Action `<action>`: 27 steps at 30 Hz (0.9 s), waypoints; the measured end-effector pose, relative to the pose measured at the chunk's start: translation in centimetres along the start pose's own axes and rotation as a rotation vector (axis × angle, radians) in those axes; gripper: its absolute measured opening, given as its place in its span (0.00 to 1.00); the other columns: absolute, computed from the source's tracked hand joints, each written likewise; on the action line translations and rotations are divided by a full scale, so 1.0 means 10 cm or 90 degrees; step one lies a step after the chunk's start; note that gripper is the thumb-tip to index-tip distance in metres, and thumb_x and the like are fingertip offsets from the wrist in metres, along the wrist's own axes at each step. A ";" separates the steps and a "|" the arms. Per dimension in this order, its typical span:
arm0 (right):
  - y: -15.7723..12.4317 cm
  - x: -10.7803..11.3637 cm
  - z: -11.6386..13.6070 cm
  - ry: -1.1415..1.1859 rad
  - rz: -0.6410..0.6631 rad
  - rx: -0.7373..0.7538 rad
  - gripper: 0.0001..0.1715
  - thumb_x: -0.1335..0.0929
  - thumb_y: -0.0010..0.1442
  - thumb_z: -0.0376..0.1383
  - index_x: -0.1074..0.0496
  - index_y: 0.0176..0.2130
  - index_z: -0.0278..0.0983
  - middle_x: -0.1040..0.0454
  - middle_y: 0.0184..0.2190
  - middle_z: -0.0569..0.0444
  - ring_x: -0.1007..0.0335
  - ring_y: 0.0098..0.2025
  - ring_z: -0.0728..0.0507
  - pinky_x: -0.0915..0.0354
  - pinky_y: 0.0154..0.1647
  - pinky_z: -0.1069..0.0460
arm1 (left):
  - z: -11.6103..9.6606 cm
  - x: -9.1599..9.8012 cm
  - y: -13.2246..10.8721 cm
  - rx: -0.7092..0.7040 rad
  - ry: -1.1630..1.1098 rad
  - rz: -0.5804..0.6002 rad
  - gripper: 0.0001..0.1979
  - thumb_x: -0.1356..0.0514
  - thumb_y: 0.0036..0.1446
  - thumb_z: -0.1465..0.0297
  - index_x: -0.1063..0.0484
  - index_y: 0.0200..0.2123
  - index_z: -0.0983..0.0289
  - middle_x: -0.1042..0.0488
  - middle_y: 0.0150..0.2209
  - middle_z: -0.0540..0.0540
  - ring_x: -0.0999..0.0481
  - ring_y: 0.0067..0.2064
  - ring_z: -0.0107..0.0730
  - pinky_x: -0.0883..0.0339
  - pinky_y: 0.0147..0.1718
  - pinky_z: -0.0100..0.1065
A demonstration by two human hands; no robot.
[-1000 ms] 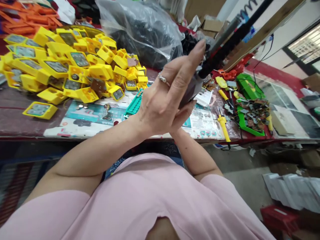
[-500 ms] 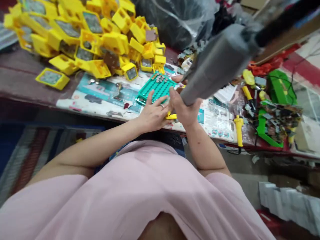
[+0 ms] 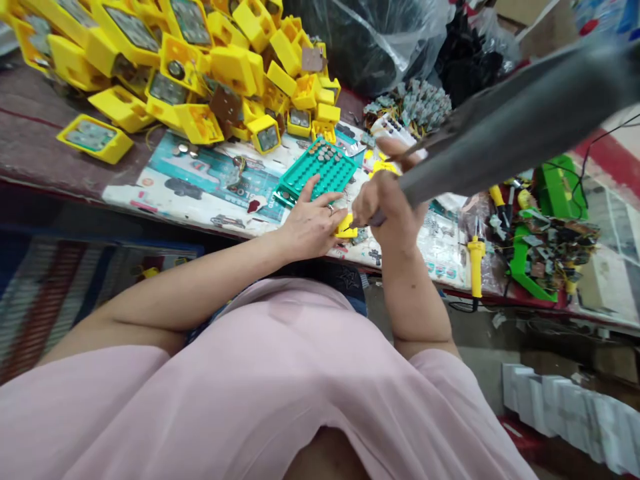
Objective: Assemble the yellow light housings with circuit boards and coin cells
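Note:
My right hand [image 3: 393, 203] is closed around a grey electric screwdriver [image 3: 480, 137], its body slanting up to the right across the view and blurred. The thin tip points down and left at a small yellow plastic part [image 3: 346, 227]; contact is hard to make out. My left hand [image 3: 313, 225] rests on the table and holds that part at its thumb side, two fingers stretched forward. Just beyond those fingers lies a teal tray [image 3: 320, 170] with rows of pegs or holes, small round metal pieces along its far side.
Yellow housings [image 3: 235, 70] are heaped at the back left, one housing [image 3: 95, 139] lying apart. A plastic bag [image 3: 370, 43] stands behind. To the right are a yellow-handled soldering iron [image 3: 476, 257], green housings [image 3: 563, 190] and small circuit boards [image 3: 555, 250]. A printed sheet [image 3: 210, 187] covers the table.
The screwdriver has tilted over, its upper end swinging right and lower. My right hand has turned with it and shifted slightly right. The left hand stays at the yellow part.

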State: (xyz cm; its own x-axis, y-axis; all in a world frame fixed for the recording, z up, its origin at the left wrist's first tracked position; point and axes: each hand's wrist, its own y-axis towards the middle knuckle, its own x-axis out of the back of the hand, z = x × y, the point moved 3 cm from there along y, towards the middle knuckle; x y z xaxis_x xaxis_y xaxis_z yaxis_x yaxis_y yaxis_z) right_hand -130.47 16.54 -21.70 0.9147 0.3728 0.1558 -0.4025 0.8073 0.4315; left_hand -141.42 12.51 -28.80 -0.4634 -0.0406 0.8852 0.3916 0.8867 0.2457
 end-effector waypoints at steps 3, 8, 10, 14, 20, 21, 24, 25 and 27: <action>0.01 0.25 0.21 0.100 -0.128 0.095 0.20 0.29 0.59 0.53 0.29 0.49 0.52 0.45 0.17 0.65 0.50 0.14 0.52 0.41 0.18 0.54 | 0.02 0.00 -0.02 0.006 -0.032 -0.007 0.22 0.42 0.61 0.64 0.27 0.56 0.64 0.20 0.50 0.66 0.35 0.66 0.55 0.64 0.67 0.70; -0.04 0.81 0.30 -0.032 -0.202 0.086 0.42 0.34 0.47 0.72 0.24 0.47 0.47 0.34 0.21 0.58 0.36 0.20 0.48 0.33 0.26 0.50 | 0.03 0.15 -0.04 -0.001 -0.222 -0.088 0.27 0.40 0.60 0.59 0.32 0.60 0.63 0.26 0.59 0.63 0.32 0.65 0.50 0.54 0.69 0.58; -0.08 1.02 0.30 -0.063 -0.204 0.046 0.48 0.39 0.47 0.76 0.23 0.47 0.46 0.28 0.27 0.53 0.28 0.26 0.45 0.31 0.29 0.48 | 0.02 0.26 -0.01 0.047 -0.395 -0.112 0.31 0.41 0.60 0.53 0.35 0.62 0.61 0.28 0.61 0.62 0.29 0.63 0.48 0.42 0.66 0.51; -0.20 1.35 0.30 -0.046 -0.237 -0.045 0.42 0.43 0.57 0.71 0.22 0.44 0.45 0.24 0.36 0.52 0.23 0.32 0.43 0.29 0.33 0.46 | -0.03 0.32 0.08 0.247 -0.824 -0.057 0.33 0.46 0.60 0.46 0.35 0.60 0.60 0.25 0.57 0.61 0.23 0.55 0.48 0.27 0.54 0.48; -0.30 1.63 0.33 0.053 -0.261 -0.080 0.32 0.36 0.54 0.67 0.21 0.38 0.48 0.21 0.36 0.56 0.20 0.40 0.41 0.29 0.36 0.46 | -0.22 -0.02 0.17 0.675 -1.109 0.218 0.19 0.47 0.65 0.56 0.24 0.45 0.62 0.19 0.47 0.59 0.18 0.45 0.38 0.24 0.33 0.33; -0.31 1.67 0.33 0.070 -0.271 -0.064 0.29 0.33 0.52 0.66 0.21 0.36 0.48 0.21 0.35 0.57 0.20 0.39 0.42 0.28 0.37 0.46 | -0.24 -0.06 0.18 0.710 -1.111 0.236 0.18 0.46 0.65 0.56 0.23 0.43 0.63 0.18 0.45 0.59 0.18 0.42 0.36 0.25 0.30 0.31; -0.33 1.75 0.31 0.118 -0.297 -0.001 0.26 0.34 0.55 0.61 0.21 0.37 0.46 0.20 0.35 0.56 0.20 0.35 0.43 0.28 0.39 0.46 | -0.27 -0.09 0.24 0.705 -1.062 0.282 0.14 0.42 0.63 0.59 0.24 0.40 0.62 0.18 0.41 0.58 0.20 0.34 0.32 0.28 0.25 0.29; -0.34 1.76 0.31 0.123 -0.314 0.022 0.26 0.36 0.58 0.60 0.21 0.38 0.45 0.20 0.35 0.56 0.21 0.35 0.43 0.28 0.39 0.45 | -0.26 -0.09 0.29 0.670 -1.022 0.290 0.11 0.41 0.61 0.61 0.26 0.40 0.62 0.19 0.40 0.57 0.20 0.32 0.31 0.29 0.25 0.29; -0.34 1.76 0.31 0.104 -0.363 0.045 0.26 0.40 0.63 0.56 0.21 0.40 0.45 0.21 0.33 0.56 0.20 0.36 0.42 0.28 0.38 0.45 | -0.21 -0.07 0.41 0.562 -0.885 0.302 0.10 0.38 0.58 0.64 0.29 0.42 0.61 0.19 0.37 0.55 0.21 0.30 0.31 0.30 0.25 0.29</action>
State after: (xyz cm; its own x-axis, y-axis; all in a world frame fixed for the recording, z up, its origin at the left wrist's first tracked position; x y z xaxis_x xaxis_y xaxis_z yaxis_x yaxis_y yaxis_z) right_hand -112.85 18.92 -17.63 0.9663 -0.0406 -0.2543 0.1591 0.8707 0.4654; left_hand -137.86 15.20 -27.60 -0.9218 0.2584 -0.2891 0.3857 0.6871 -0.6158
